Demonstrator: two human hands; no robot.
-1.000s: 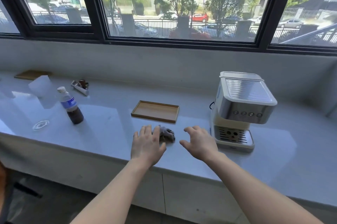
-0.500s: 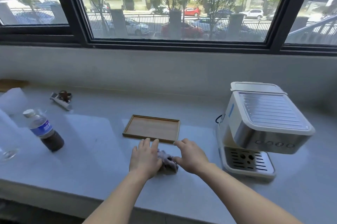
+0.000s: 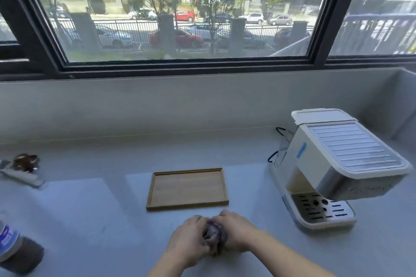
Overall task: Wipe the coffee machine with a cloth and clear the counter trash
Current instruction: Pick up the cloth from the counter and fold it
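A small crumpled grey-purple cloth (image 3: 213, 232) lies on the pale counter (image 3: 101, 220) just in front of the wooden tray. My left hand (image 3: 188, 238) and my right hand (image 3: 236, 232) close in on it from both sides, with fingers curled around the bundle. The white and silver coffee machine (image 3: 333, 168) stands to the right, apart from my hands. A dark, crumpled piece of trash (image 3: 24, 162) sits on a flat grey strip at the far left.
An empty wooden tray (image 3: 188, 187) lies at the counter's middle. A plastic bottle (image 3: 15, 249) with dark liquid stands at the lower left edge. A black cord (image 3: 278, 143) runs behind the machine. A window wall backs the counter.
Both hands have come together on the cloth and bunched it between them. My head has moved closer and lower, so the bottle has slid to the left edge.
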